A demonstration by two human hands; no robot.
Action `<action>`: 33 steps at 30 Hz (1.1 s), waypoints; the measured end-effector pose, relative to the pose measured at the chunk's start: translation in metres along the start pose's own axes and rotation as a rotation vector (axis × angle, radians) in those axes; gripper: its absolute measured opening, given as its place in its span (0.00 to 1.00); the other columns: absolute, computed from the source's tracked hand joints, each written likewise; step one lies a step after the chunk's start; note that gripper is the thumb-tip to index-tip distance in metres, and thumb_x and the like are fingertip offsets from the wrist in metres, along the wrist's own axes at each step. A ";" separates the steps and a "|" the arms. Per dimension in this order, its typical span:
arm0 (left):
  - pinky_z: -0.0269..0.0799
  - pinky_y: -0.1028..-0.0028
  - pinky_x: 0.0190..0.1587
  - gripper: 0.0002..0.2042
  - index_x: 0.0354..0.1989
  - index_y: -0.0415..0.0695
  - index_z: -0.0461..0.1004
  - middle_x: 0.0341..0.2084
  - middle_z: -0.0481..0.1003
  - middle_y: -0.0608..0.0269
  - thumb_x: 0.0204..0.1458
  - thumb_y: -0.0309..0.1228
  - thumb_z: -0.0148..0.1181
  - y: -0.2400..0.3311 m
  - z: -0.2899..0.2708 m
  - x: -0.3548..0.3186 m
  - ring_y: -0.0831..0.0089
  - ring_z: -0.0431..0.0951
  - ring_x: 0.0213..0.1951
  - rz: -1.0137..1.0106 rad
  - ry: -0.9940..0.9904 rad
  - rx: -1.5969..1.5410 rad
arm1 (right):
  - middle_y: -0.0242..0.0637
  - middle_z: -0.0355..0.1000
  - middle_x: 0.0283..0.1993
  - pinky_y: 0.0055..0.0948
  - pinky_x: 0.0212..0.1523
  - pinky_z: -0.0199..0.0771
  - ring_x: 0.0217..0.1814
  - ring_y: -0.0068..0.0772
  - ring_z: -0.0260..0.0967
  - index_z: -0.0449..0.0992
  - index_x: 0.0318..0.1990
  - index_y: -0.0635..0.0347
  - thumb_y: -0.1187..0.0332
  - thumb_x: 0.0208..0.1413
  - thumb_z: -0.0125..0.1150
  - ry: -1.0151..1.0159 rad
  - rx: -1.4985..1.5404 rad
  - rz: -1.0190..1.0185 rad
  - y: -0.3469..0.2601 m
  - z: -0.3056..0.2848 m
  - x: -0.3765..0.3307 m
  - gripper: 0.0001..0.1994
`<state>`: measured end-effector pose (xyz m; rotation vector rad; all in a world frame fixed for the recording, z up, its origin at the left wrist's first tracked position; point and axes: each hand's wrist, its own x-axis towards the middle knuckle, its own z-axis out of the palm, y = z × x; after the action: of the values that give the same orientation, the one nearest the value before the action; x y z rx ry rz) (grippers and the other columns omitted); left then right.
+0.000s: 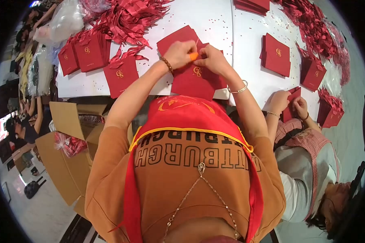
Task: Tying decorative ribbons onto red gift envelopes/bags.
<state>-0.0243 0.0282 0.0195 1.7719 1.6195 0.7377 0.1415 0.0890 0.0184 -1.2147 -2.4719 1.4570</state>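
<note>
Both hands meet over the top edge of a red paper gift bag (194, 82) with a gold emblem, lying flat at the table's front edge. My left hand (180, 55), a beaded bracelet at its wrist, is closed with its fingertips pinched there. A small orange piece (193, 56), perhaps a finger cover, shows at those fingertips. Close beside it my right hand (213, 60), with a bangle on the wrist, is also closed in a pinch. Whatever lies between the fingertips is too small to make out. More red bags (175, 38) lie beneath and behind my hands.
Finished-looking red bags with ribbons (90, 52) stand at the left, beside a heap of red ribbons (129, 18). An open cardboard box (67, 121) is at the lower left. On the right, a co-worker's hands (280, 101) hold a red bag near a bag stack (276, 54).
</note>
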 end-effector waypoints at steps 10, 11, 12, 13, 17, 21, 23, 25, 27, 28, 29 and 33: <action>0.69 0.67 0.29 0.09 0.27 0.41 0.70 0.21 0.74 0.56 0.43 0.34 0.56 0.001 -0.004 -0.002 0.60 0.75 0.25 -0.107 -0.067 -0.056 | 0.38 0.68 0.34 0.34 0.37 0.67 0.37 0.42 0.66 0.74 0.36 0.57 0.66 0.42 0.63 0.328 -0.183 -0.119 0.010 -0.009 -0.054 0.12; 0.69 0.67 0.29 0.08 0.28 0.41 0.70 0.21 0.74 0.56 0.44 0.33 0.56 0.002 -0.001 -0.003 0.60 0.76 0.25 -0.108 -0.003 -0.018 | 0.37 0.68 0.31 0.31 0.31 0.68 0.31 0.34 0.66 0.73 0.37 0.59 0.67 0.45 0.62 0.248 -0.051 -0.012 0.011 -0.011 -0.053 0.12; 0.69 0.67 0.29 0.08 0.28 0.41 0.70 0.21 0.75 0.56 0.44 0.32 0.56 0.004 0.001 -0.004 0.61 0.76 0.25 -0.108 0.062 0.021 | 0.37 0.68 0.28 0.27 0.25 0.68 0.26 0.27 0.67 0.72 0.39 0.62 0.68 0.47 0.61 0.168 0.081 0.093 0.012 -0.012 -0.052 0.12; 0.69 0.67 0.29 0.08 0.28 0.41 0.70 0.21 0.75 0.56 0.44 0.32 0.56 0.010 0.002 -0.004 0.61 0.76 0.25 -0.104 0.054 0.020 | 0.37 0.68 0.28 0.27 0.25 0.68 0.26 0.27 0.67 0.72 0.39 0.62 0.68 0.47 0.61 0.172 0.085 0.100 0.014 -0.012 -0.052 0.12; 0.69 0.69 0.28 0.08 0.32 0.40 0.71 0.21 0.75 0.55 0.46 0.30 0.56 0.035 0.014 -0.016 0.65 0.77 0.25 -0.025 0.081 -0.057 | 0.34 0.69 0.26 0.21 0.24 0.70 0.25 0.20 0.66 0.71 0.40 0.66 0.69 0.49 0.59 0.125 0.377 0.187 0.021 -0.010 -0.053 0.12; 0.71 0.71 0.29 0.07 0.32 0.39 0.73 0.22 0.76 0.54 0.46 0.29 0.56 0.032 0.037 -0.019 0.66 0.77 0.25 -0.115 -0.004 -0.073 | 0.39 0.72 0.26 0.24 0.23 0.69 0.22 0.23 0.68 0.71 0.45 0.68 0.69 0.48 0.60 0.148 0.433 0.163 0.019 -0.008 -0.052 0.17; 0.70 0.69 0.29 0.06 0.29 0.39 0.74 0.21 0.76 0.54 0.45 0.28 0.55 0.033 0.043 -0.018 0.64 0.77 0.25 -0.122 0.073 0.031 | 0.39 0.72 0.26 0.24 0.23 0.68 0.22 0.23 0.67 0.71 0.45 0.67 0.69 0.48 0.60 0.154 0.411 0.162 0.019 -0.006 -0.052 0.17; 0.70 0.69 0.29 0.06 0.29 0.39 0.74 0.21 0.75 0.54 0.45 0.28 0.55 0.034 0.045 -0.017 0.64 0.77 0.24 -0.130 0.080 0.023 | 0.39 0.72 0.27 0.24 0.23 0.68 0.22 0.23 0.67 0.70 0.46 0.67 0.70 0.48 0.60 0.159 0.390 0.158 0.022 -0.005 -0.052 0.17; 0.70 0.68 0.28 0.06 0.29 0.39 0.74 0.21 0.75 0.53 0.45 0.28 0.55 0.036 0.045 -0.016 0.63 0.77 0.24 -0.138 0.089 0.017 | 0.38 0.72 0.26 0.24 0.24 0.67 0.21 0.23 0.66 0.71 0.46 0.66 0.70 0.48 0.60 0.167 0.378 0.121 0.026 -0.003 -0.051 0.17; 0.70 0.68 0.28 0.06 0.29 0.39 0.74 0.20 0.75 0.53 0.44 0.28 0.56 0.038 0.045 -0.016 0.63 0.77 0.24 -0.132 0.078 0.034 | 0.38 0.72 0.26 0.24 0.24 0.67 0.21 0.23 0.66 0.71 0.46 0.66 0.70 0.48 0.60 0.167 0.379 0.119 0.026 -0.002 -0.051 0.17; 0.70 0.68 0.28 0.06 0.28 0.39 0.74 0.20 0.75 0.53 0.44 0.29 0.56 0.039 0.044 -0.015 0.63 0.76 0.24 -0.127 0.068 0.052 | 0.38 0.71 0.26 0.24 0.24 0.67 0.22 0.22 0.66 0.71 0.46 0.65 0.70 0.48 0.59 0.171 0.393 0.129 0.026 -0.002 -0.051 0.17; 0.69 0.70 0.26 0.06 0.28 0.39 0.74 0.19 0.75 0.55 0.44 0.28 0.56 0.040 0.042 -0.012 0.66 0.76 0.22 -0.149 0.049 0.044 | 0.36 0.70 0.24 0.24 0.27 0.66 0.23 0.23 0.65 0.71 0.46 0.63 0.70 0.48 0.59 0.162 0.454 0.115 0.023 -0.002 -0.054 0.16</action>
<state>0.0325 0.0108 0.0222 1.6531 1.7912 0.6853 0.1938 0.0624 0.0213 -1.3247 -1.8539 1.7396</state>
